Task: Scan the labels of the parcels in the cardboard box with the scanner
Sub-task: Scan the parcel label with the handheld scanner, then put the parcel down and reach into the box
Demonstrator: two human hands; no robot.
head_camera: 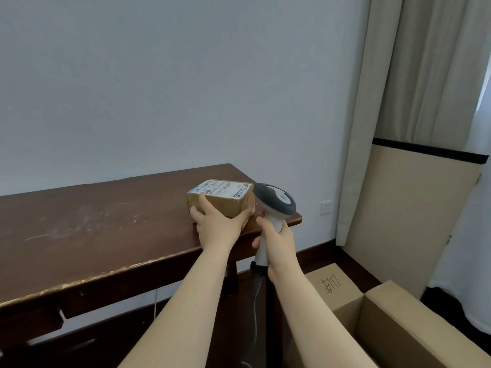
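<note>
Head view: on dark wooden worktop (79, 224), left hand (218, 224) clasping labelled parcel (221, 199); right hand (279, 243) wrapped round handheld scanner (275, 205) beside it. Scanning step apparently pending, scanner head needing aim at label (221, 189). Open cardboard box (398, 328) lower right.

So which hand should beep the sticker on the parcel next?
The right hand, probably. It already grips the scanner, whose head sits just beside the parcel. The left hand is busy holding the parcel on the table, label facing up.
</note>
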